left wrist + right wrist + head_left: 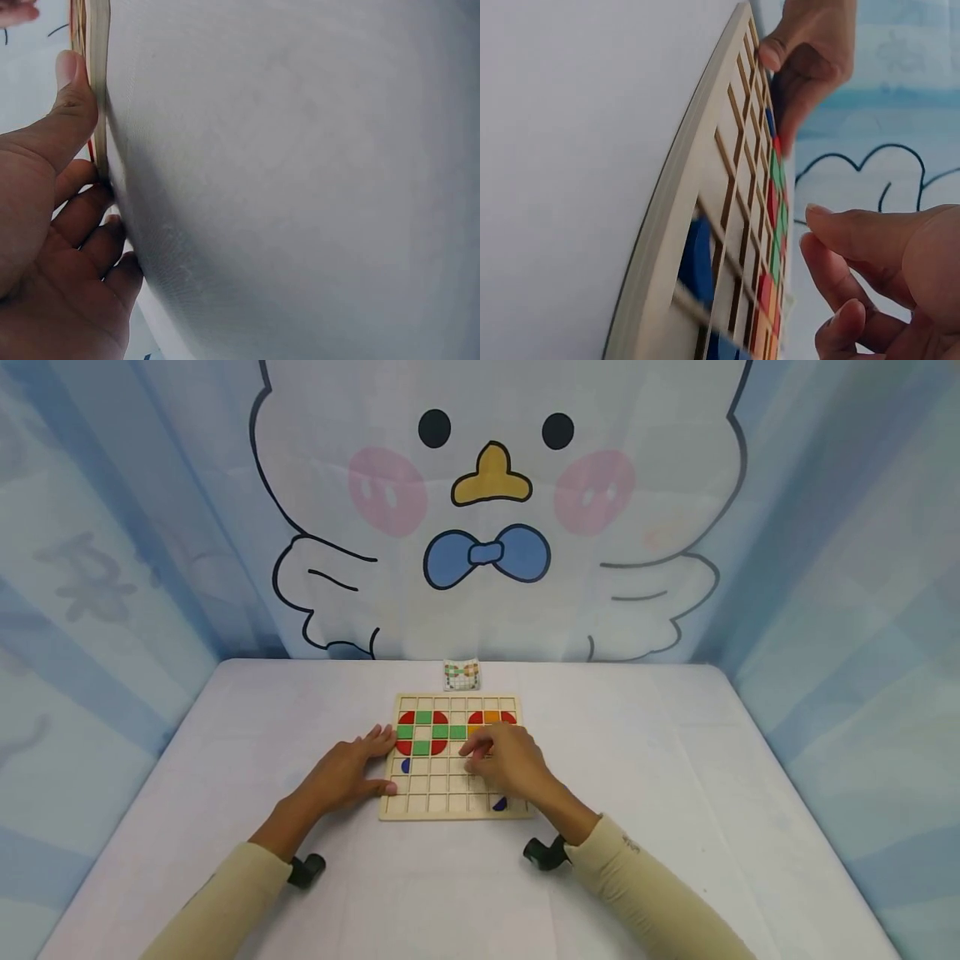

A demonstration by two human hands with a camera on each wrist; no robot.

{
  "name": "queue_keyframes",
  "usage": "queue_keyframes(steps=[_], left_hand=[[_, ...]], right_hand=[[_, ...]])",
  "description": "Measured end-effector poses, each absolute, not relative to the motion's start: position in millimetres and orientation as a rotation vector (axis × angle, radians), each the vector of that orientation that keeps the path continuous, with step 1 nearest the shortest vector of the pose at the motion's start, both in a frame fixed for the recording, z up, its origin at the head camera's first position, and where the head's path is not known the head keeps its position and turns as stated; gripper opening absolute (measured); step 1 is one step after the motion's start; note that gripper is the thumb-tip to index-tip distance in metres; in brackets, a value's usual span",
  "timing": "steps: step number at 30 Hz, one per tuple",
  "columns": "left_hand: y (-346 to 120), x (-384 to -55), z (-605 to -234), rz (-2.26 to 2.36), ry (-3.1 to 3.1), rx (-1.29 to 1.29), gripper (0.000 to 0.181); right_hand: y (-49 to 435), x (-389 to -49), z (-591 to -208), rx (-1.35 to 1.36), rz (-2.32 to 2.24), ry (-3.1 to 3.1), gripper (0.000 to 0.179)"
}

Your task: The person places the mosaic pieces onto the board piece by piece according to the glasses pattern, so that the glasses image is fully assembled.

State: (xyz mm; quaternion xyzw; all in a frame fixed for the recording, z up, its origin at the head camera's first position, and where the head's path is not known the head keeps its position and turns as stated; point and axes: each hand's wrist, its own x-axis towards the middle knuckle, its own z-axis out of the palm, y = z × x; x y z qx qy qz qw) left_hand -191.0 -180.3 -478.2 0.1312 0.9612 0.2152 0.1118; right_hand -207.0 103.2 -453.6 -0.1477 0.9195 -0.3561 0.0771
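Observation:
A wooden grid board (438,806) lies flat on the table. Red quarter-round and green square pieces (423,717) form a ring at its upper left. More red and orange pieces (492,717) sit at the upper right, partly behind my right hand. Two blue pieces show, one blue piece (406,766) at left and another blue piece (499,804) near the front. My left hand (348,772) rests at the board's left edge, thumb and fingers spread along it. Above the board hovers my right hand (513,764), thumb and forefinger bent close; nothing shows between them in the right wrist view.
A small patterned card (461,675) lies just behind the board. White cloth (637,735) covers the table. A curtain (487,610) with a cartoon bird hangs along the back edge, and blue-white curtains stand at both sides.

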Motion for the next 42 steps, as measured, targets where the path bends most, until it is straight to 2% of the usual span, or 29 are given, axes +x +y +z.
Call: queue_keyframes(steps=[9, 17, 29, 42], left_hand=[[-182, -190, -477, 0.641, 2.833, 0.421, 0.097], [-184, -191, -480, 0.658, 2.824, 0.427, 0.097], [-184, -191, -480, 0.648, 2.832, 0.424, 0.097], [-183, -192, -480, 0.646, 2.828, 0.414, 0.098]], right_hand=[[153, -198, -452, -0.185, -1.023, 2.815, 0.008], [186, -191, -455, -0.106, -0.966, 2.85, 0.007], [202, -184, -465, -0.176, -0.756, 2.876, 0.016], [202, -193, -465, -0.28, -0.878, 2.818, 0.02]])
